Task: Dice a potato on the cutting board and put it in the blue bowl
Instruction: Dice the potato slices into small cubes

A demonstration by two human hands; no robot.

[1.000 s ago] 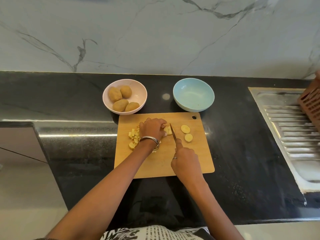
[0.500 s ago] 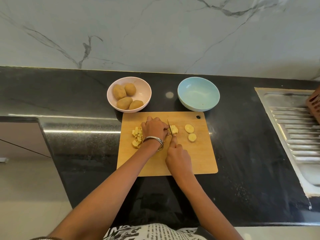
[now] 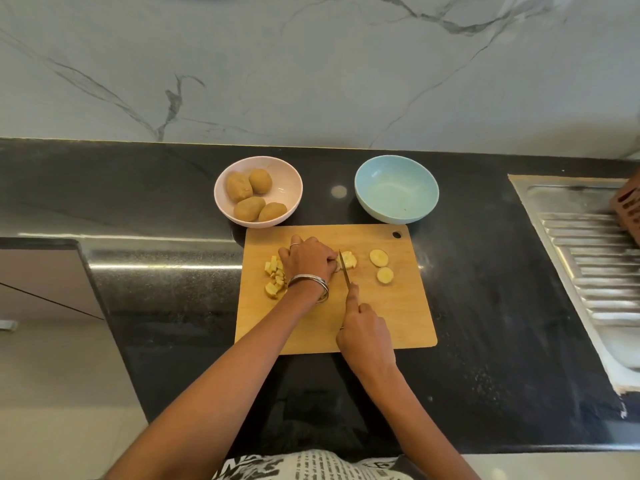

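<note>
A home kitchen: black stone counter (image 3: 485,271), marble wall (image 3: 311,64), steel sink (image 3: 588,244) at the right, wooden board (image 3: 391,313), bowl of potatoes (image 3: 258,195), blue bowl (image 3: 396,188).

Bare forearms, silver bangles (image 3: 309,284) on the left wrist, ringed fingers (image 3: 294,245), black-and-white printed top (image 3: 311,465).
</note>
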